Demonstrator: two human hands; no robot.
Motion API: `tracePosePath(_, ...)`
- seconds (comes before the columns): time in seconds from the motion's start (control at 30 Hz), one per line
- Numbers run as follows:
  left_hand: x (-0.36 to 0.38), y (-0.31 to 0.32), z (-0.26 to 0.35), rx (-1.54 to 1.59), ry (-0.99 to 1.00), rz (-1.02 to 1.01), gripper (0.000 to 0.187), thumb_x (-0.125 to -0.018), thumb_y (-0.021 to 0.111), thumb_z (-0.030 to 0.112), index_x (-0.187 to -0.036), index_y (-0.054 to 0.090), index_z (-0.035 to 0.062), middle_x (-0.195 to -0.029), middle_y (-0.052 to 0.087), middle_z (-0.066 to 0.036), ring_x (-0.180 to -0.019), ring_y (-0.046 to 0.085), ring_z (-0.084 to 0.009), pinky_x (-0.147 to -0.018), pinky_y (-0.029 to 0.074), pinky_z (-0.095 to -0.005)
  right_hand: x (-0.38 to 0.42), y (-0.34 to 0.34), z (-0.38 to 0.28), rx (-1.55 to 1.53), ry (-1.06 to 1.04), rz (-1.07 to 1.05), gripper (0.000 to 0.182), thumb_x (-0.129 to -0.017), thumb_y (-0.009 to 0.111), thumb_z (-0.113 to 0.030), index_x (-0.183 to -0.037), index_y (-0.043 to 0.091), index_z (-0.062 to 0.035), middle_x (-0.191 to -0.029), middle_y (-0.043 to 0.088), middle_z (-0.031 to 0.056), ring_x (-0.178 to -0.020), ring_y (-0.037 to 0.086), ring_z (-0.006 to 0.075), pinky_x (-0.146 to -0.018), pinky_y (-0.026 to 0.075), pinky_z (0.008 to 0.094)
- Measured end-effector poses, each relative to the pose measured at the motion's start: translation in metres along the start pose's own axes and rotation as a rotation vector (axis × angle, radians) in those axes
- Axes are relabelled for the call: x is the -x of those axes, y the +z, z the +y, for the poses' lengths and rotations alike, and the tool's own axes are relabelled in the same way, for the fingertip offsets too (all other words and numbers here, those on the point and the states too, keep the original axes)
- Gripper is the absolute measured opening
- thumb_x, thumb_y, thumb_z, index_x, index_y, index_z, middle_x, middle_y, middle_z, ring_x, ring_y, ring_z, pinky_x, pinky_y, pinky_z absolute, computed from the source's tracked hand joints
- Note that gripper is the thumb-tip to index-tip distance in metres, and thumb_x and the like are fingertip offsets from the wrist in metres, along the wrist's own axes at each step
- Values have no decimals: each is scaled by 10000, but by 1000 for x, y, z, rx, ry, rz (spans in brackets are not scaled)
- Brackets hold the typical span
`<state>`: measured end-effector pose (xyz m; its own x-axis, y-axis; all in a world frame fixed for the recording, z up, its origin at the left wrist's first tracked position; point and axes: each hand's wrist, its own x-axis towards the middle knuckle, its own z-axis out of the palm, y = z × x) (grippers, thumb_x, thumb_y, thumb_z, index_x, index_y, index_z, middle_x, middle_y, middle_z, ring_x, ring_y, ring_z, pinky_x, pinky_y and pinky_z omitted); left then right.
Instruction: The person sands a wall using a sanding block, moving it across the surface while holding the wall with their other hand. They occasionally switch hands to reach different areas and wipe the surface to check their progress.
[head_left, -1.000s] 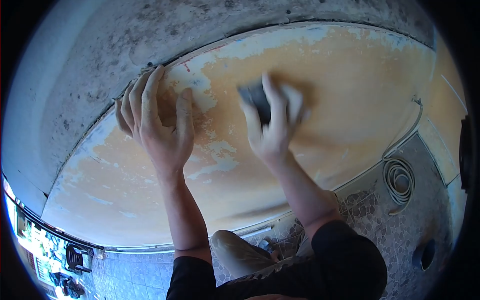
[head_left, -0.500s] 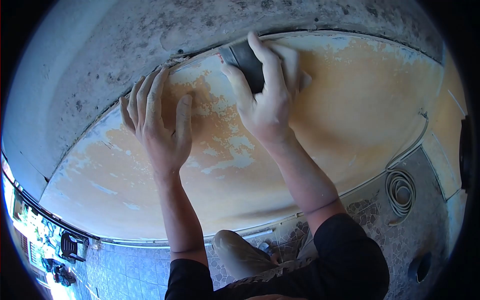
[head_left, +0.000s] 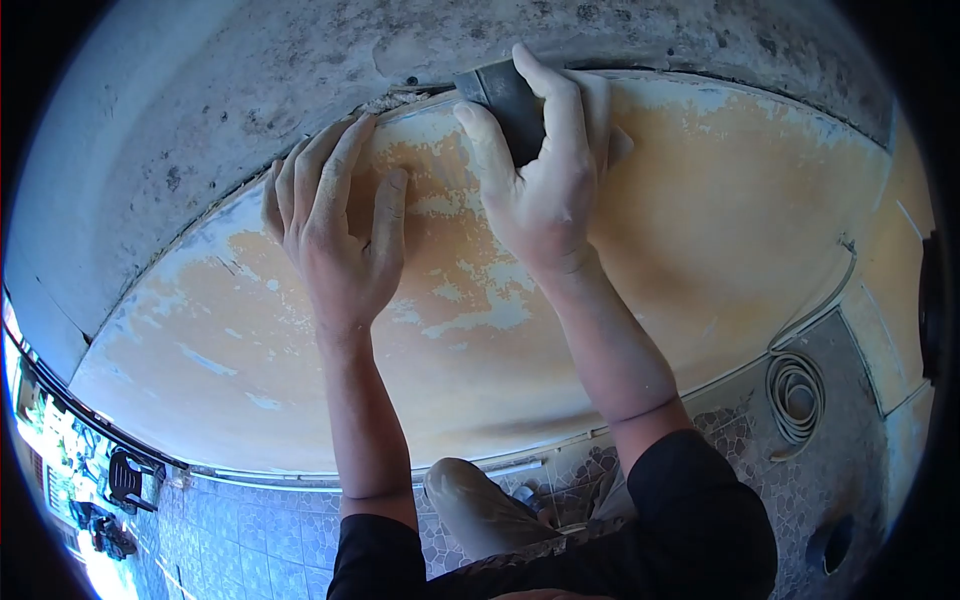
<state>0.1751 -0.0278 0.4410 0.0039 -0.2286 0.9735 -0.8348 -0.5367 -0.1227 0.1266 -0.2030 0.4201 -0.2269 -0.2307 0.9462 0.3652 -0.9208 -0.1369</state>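
My right hand (head_left: 555, 180), dusty pale, grips a dark sanding block (head_left: 512, 115) with thumb and fingers on its sides. A corner of a thin sheet sticks out on the far right of that hand. The block is against the top of a peeling yellow-orange wall (head_left: 700, 240), right by the rough grey surface (head_left: 300, 70) above it. To the left, my left hand (head_left: 335, 230) lies on the wall with fingers spread, fingertips near the same seam. It holds nothing. Pale patches show through the paint between and below both hands.
A coiled hose (head_left: 797, 400) lies on the floor at right, its end running up the wall. A dark round container (head_left: 830, 545) is at lower right. Far left, a dark chair (head_left: 130, 478) stands on the tiled floor (head_left: 250, 520). My knee (head_left: 465, 500) is below.
My right hand and the block have shifted slightly up and right in view. The left hand appears a little higher and further right; the camera view has also shifted slightly.
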Motion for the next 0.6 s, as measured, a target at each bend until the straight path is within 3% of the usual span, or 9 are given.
tracePosePath(0.1, 2, 2, -4, 5, 8, 21, 412, -902, 715, 217, -1307, 683, 145, -1310, 661, -43, -1271, 554, -245, -1176, 258, -450, 42, -15, -11, 146, 2, -59, 520, -824, 835, -176, -1273, 636, -2, -1056, 588, 122, -1001, 536, 264, -851, 411, 380)
tracePosePath(0.17, 1, 7, -6, 25, 19, 52, 418, -890, 723, 224, -1300, 682, 152, -1298, 664, -23, -1257, 569, -224, -1174, 262, -463, 151, -42, 0, 177, 75, -60, 572, -802, 854, -293, -1270, 643, -40, -1073, 598, 105, -982, 528, 280, -896, 330, 445)
tracePosePath(0.2, 1, 9, -6, 19, 16, 68, 414, -888, 719, 216, -1296, 683, 152, -1292, 666, -23, -1250, 572, -225, -1173, 261, -461, 212, -65, 10, 219, 70, -111, 612, -799, 857, -330, -1269, 630, -11, -1093, 582, 129, -968, 499, 288, -896, 326, 449)
tracePosePath(0.27, 2, 10, -5, 14, 3, 80, 410, -887, 715, 207, -1291, 685, 151, -1287, 669, -22, -1243, 575, -225, -1172, 259, -459, 279, -96, 20, 203, 64, -181, 601, -815, 854, -297, -1282, 612, -6, -1111, 572, 139, -978, 492, 289, -883, 327, 452)
tracePosePath(0.33, 2, 11, -6, 27, 27, 105, 404, -881, 715, 195, -1281, 690, 148, -1268, 676, -28, -1228, 580, -227, -1165, 258, -464, 241, -87, 12, 209, 43, -225, 592, -811, 855, -268, -1290, 615, -17, -1124, 573, 142, -996, 495, 288, -880, 326, 451)
tracePosePath(0.37, 2, 12, -6, 25, 17, 94, 404, -881, 715, 195, -1281, 690, 148, -1268, 676, -28, -1228, 580, -227, -1165, 258, -464, 211, -63, 13, 143, 54, -116, 610, -801, 857, -245, -1308, 610, -13, -1126, 589, 144, -997, 505, 287, -886, 328, 450)
tracePosePath(0.43, 2, 14, -7, 41, 25, 120, 381, -890, 705, 201, -1265, 698, 136, -1254, 682, -41, -1212, 582, -232, -1156, 255, -463, 92, -28, -5, 135, -41, -141, 602, -808, 847, -249, -1330, 618, -54, -1107, 610, 110, -986, 546, 281, -878, 351, 441)
tracePosePath(0.5, 2, 13, -6, 49, 29, 117, 364, -912, 678, 223, -1261, 700, 125, -1251, 682, -49, -1205, 583, -236, -1151, 256, -460, 4, 9, -8, 98, -90, -30, 494, -829, 836, -227, -1265, 653, -85, -1065, 631, 88, -971, 574, 276, -864, 385, 397)
tracePosePath(0.6, 0, 13, -10, 101, 55, 114, 354, -955, 612, 265, -1257, 703, 103, -1250, 681, -66, -1197, 584, -244, -1143, 260, -458, -11, 22, -9, 87, -175, 39, 504, -835, 829, -227, -1284, 653, -81, -1062, 629, 83, -971, 568, 270, -853, 385, 391)
